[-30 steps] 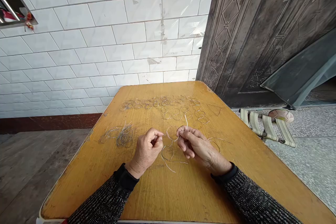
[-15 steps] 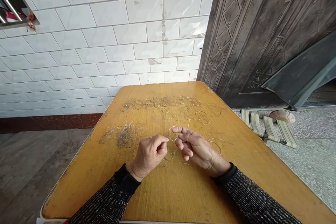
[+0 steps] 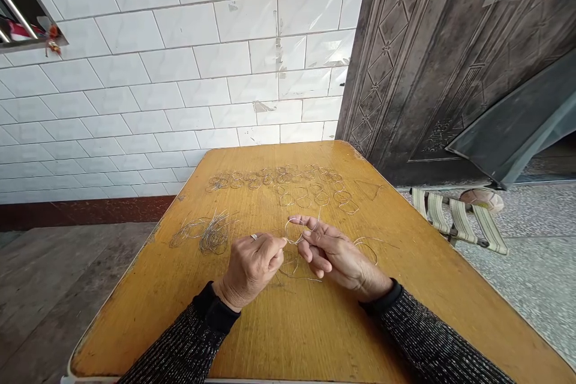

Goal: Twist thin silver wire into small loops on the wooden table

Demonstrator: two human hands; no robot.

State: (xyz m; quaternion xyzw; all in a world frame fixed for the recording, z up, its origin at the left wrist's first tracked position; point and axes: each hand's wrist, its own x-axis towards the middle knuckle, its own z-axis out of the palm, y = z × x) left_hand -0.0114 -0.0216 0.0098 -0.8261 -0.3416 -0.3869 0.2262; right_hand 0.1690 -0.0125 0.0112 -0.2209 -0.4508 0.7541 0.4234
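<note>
Between my hands is a thin wire bent into a loop, with a free end sticking up past the right fingers. My right hand pinches it between thumb and fingers, the index finger stretched along the loop. My left hand, wearing a ring, is closed with thumb and index finger on the loop's left side. Under the hands lie loose wire pieces. To the left sits a tangled wire bundle, and by my right wrist are more curved wires.
Rows of wire rings lie across the far part of the wooden table. A triangular wire piece is near its right edge. A tiled wall stands behind, and a strapped stool with a ball is to the right.
My hands keep their hold on the wire loop, shifted very slightly left. The left hand has turned a little, so its ring shows more clearly. The wires on the table look the same.
</note>
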